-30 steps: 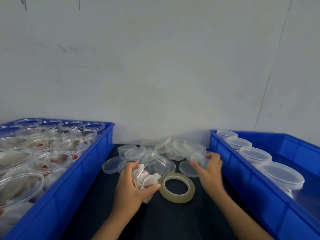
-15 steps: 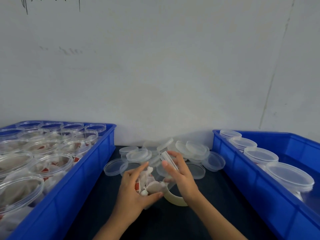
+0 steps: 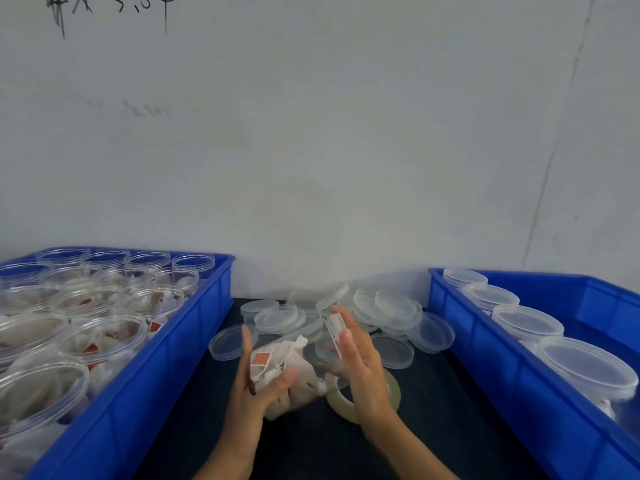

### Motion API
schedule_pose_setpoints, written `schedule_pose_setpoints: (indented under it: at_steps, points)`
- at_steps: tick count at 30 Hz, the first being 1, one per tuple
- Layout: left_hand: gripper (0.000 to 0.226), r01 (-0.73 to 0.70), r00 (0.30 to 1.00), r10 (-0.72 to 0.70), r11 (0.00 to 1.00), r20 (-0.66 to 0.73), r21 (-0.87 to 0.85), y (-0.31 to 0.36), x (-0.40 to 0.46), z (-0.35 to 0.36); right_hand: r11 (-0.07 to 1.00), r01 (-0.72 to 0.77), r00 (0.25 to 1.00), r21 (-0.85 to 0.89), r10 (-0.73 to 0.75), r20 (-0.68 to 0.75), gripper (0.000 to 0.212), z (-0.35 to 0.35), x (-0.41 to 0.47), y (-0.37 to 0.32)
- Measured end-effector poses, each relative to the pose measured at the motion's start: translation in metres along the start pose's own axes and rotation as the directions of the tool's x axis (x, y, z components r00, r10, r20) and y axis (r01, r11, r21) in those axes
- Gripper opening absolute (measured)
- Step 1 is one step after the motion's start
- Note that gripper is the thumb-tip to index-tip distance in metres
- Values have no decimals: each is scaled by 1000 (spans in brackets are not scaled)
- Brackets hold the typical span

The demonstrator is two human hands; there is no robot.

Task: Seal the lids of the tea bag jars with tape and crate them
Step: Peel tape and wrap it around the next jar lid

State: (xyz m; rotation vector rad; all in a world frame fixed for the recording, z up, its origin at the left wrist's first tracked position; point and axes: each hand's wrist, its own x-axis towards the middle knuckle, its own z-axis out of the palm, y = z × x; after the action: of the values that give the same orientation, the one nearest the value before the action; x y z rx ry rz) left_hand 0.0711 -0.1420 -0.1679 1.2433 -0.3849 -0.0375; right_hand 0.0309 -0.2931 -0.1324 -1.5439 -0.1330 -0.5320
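Note:
My left hand (image 3: 258, 386) grips a clear jar of tea bags (image 3: 294, 368), tilted on its side above the dark table. My right hand (image 3: 362, 367) presses a clear lid (image 3: 335, 329) flat against the jar's mouth with straight fingers. A roll of clear tape (image 3: 388, 398) lies flat on the table just behind and under my right hand, partly hidden. Several loose lids (image 3: 394, 308) are heaped at the back by the wall.
A blue crate (image 3: 166, 344) on the left holds several open jars of tea bags. A blue crate (image 3: 491, 348) on the right holds several lidded jars along its near wall. A grey wall stands close behind the table.
My right hand took a lid from the pile on the right and brought it to the jar's mouth. The left hand kept hold of the jar and tilted it further.

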Motion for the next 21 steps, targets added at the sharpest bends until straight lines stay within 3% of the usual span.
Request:
schedule_pose_setpoints:
  at_steps: [3,6,8,11,14,17,21]
  points:
    - [100,122,992,-122,991,10,-51,8,0,-4,980,132,991,-151,-127,44,42,1,-2,-5]
    - [46,271,958,-267,963,104,-18,18,-4,-2,942,270,962,-198,-256,92,46,-2,-3,-8]
    - [48,366,919,-367,930,142,36,25,-6,-4,903,376,926,-208,-357,124,47,-6,-4,-8]
    - [63,502,796,-493,862,351,72,35,-9,-16,837,493,870,-238,-468,154,45,-8,-8,-4]
    - [68,576,734,-567,811,375,98,37,-1,-21,796,528,849,-294,-503,163,47,-6,-10,0]
    - [63,506,828,-491,862,271,19,32,-5,-13,866,426,905,-262,-409,121,43,-3,-7,1]
    - [62,235,971,-234,972,47,-15,24,-9,4,961,238,971,-142,-233,50,44,5,-5,-8]
